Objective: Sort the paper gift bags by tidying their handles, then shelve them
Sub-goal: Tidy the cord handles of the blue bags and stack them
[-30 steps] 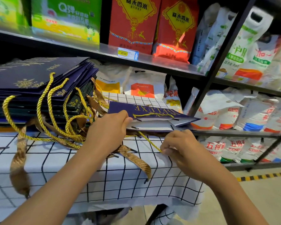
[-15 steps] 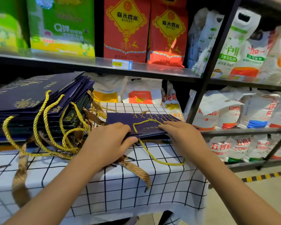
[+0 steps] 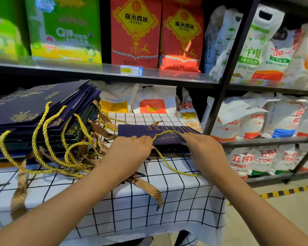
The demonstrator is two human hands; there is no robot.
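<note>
A flat navy gift bag (image 3: 140, 132) with gold lettering lies on the checked tablecloth (image 3: 176, 201). My left hand (image 3: 130, 150) grips the bag's near edge at its left end. At the right end of that edge my right hand (image 3: 201, 148) holds the bag with curled fingers. One gold cord handle (image 3: 167, 133) arcs over the bag's top between my hands. A second gold cord loop (image 3: 172, 167) hangs from the edge onto the cloth. A tall stack of navy bags (image 3: 30, 110) lies to the left, its gold cords (image 3: 48, 139) and bronze ribbons spilling forward.
A metal shelf (image 3: 167, 77) with a price tag runs just above the bags, loaded with red and green boxes. White rice sacks (image 3: 256, 125) fill the rack on the right. A black upright post (image 3: 226, 80) stands beside my right hand. The table edge drops to the floor at right.
My right hand moved from pulling a cord near the table's front up to the bag's right end. The bag's open flaps closed flat, and one cord now lies over its top.
</note>
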